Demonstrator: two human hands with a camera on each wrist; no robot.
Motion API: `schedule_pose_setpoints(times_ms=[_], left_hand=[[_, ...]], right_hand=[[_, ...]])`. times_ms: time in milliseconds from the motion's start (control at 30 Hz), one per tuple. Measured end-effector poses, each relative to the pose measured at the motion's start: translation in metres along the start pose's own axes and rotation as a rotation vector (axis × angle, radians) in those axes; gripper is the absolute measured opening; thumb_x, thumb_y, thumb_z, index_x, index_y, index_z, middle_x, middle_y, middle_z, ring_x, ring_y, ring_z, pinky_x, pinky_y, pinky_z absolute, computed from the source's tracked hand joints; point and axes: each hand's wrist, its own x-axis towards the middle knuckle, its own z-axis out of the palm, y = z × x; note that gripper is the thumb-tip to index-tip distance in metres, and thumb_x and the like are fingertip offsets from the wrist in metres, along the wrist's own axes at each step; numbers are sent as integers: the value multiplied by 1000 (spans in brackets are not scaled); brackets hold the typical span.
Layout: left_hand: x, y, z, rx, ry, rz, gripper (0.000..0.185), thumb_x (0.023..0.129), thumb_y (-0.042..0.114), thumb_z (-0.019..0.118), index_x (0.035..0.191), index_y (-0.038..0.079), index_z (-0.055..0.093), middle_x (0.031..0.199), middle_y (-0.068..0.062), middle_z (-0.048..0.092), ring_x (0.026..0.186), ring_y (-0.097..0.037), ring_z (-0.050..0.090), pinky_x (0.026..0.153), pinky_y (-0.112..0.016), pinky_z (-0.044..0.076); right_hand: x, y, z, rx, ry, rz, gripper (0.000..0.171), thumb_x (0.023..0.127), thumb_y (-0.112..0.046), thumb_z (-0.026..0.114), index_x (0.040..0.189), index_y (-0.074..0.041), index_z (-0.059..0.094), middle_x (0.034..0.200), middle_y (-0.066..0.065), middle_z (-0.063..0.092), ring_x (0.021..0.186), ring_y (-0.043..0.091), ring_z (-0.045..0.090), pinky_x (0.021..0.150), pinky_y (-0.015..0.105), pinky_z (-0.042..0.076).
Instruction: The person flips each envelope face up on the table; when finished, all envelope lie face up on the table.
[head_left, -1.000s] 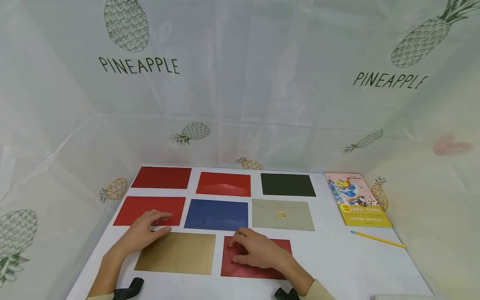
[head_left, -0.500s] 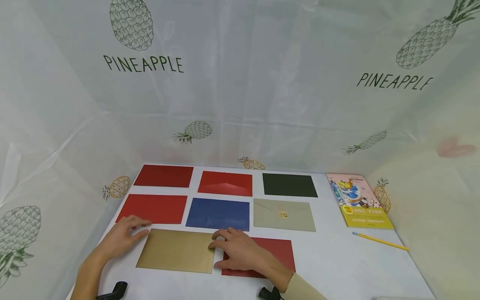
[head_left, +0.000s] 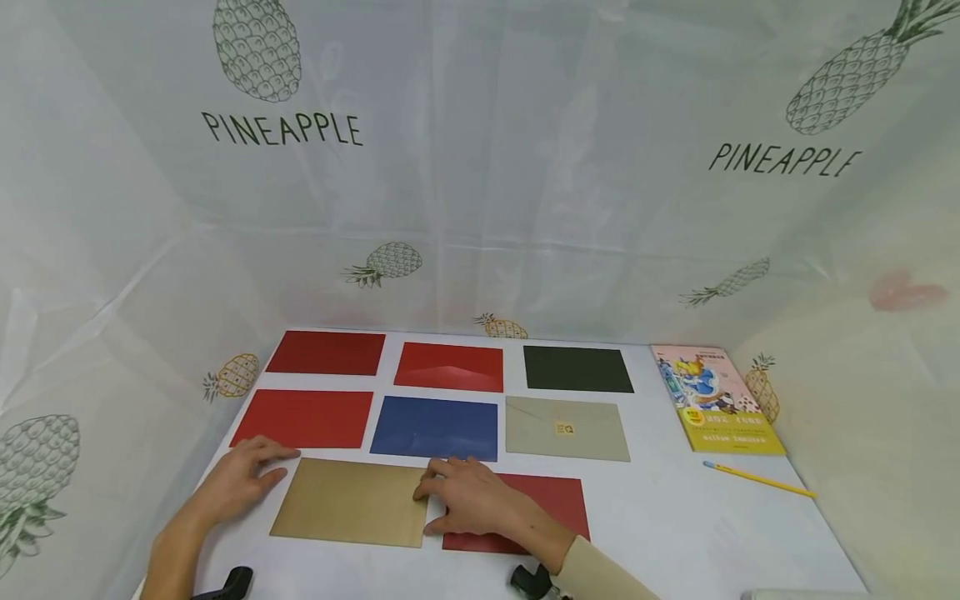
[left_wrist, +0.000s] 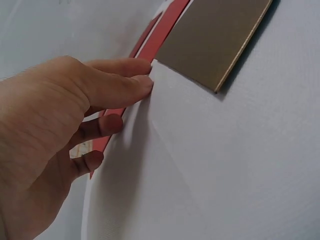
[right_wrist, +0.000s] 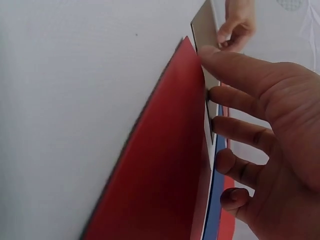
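A gold envelope (head_left: 345,504) lies flat at the front of the white table, its long side across. My left hand (head_left: 232,479) hovers off its left edge with fingers loosely bent, fingertips close to the red envelope (head_left: 307,417) behind; nothing is between thumb and fingers in the left wrist view. At the gold envelope's right edge, the fingertips of my right hand (head_left: 480,504) touch down, fingers spread and slightly bent. That hand's palm covers part of a dark red envelope (head_left: 551,508), which also fills the middle of the right wrist view.
Behind lie a blue envelope (head_left: 435,429), a beige envelope (head_left: 566,442) with a small sticker, two red ones and a dark green one (head_left: 577,369). A picture book (head_left: 716,400) and a yellow pencil (head_left: 761,480) lie at right. Pineapple-print curtains (head_left: 480,167) surround the table.
My left hand has moved left and toward me, off the left red envelope. My right hand has shifted left from over the dark red envelope to the gold envelope's right edge.
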Motion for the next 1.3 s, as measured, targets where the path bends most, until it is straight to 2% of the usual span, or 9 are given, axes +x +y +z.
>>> schedule_pose_setpoints(times_ms=[200,533,700,867,1000,1133,1300], left_hand=[[3,4,3,8,-16,26,37,79,-3,78,109,19,78,99,12,62,93,-10,59,79,-30,51],[2,2,1,-56,-32,-2,37,73,3,87,101,27,77,97,14,65,89,-5,58,77,-25,51],[1,1,0,-102,13,25,34,71,6,89,94,29,79,88,17,65,81,-2,57,69,-21,47],[0,-1,-1,-206,41,49,28,72,4,88,92,22,81,82,15,66,74,-2,59,64,-17,44],[0,-1,0,-223,50,56,26,71,3,88,91,20,82,80,15,67,75,-1,59,65,-15,43],[0,-2,1,-233,64,65,28,70,1,87,91,20,82,80,15,67,75,0,60,66,-15,43],[0,-4,2,-229,75,81,30,69,0,87,90,21,83,79,16,67,76,1,60,67,-13,42]], right_hand=[[2,1,0,11,-1,11,41,82,-48,81,120,-40,70,118,-16,59,108,7,58,89,35,48],[2,-4,-3,5,-36,17,47,81,-47,82,124,-35,69,119,-12,57,96,-1,58,83,32,48],[3,-5,-3,-28,-42,29,49,80,-49,82,125,-35,69,120,-11,56,92,-2,57,79,29,47],[4,-6,-3,22,-58,56,60,74,-59,83,127,-35,68,121,-12,55,94,-2,54,76,25,46],[3,-7,-2,25,-70,64,72,68,-69,81,130,-35,66,123,-12,52,91,2,55,78,27,48],[2,-10,1,2,-66,67,78,66,-71,81,132,-36,62,122,-12,49,79,6,53,81,28,50],[1,-11,4,-10,-45,57,71,68,-69,81,130,-39,61,119,-12,49,75,5,49,80,26,48]])
